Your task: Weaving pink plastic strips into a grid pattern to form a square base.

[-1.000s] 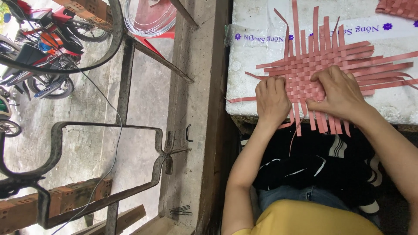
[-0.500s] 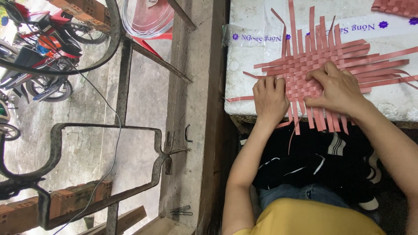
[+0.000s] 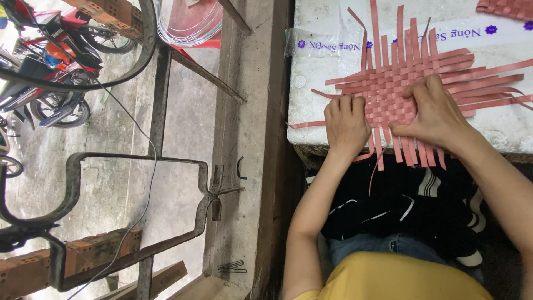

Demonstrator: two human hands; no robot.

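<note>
Two hands on white foam board, concrete floor alongside.

A white foam box carries the things. A pink woven mat lies flat on its top, near the front edge. Loose strips stick out from the mat on all sides, and some hang over the front edge. Another small pink woven piece lies at the far right corner. Clear tape runs across the top.

The person wears a yellow top, blue jeans, and has bare forearms and 2 bare hands.
</note>
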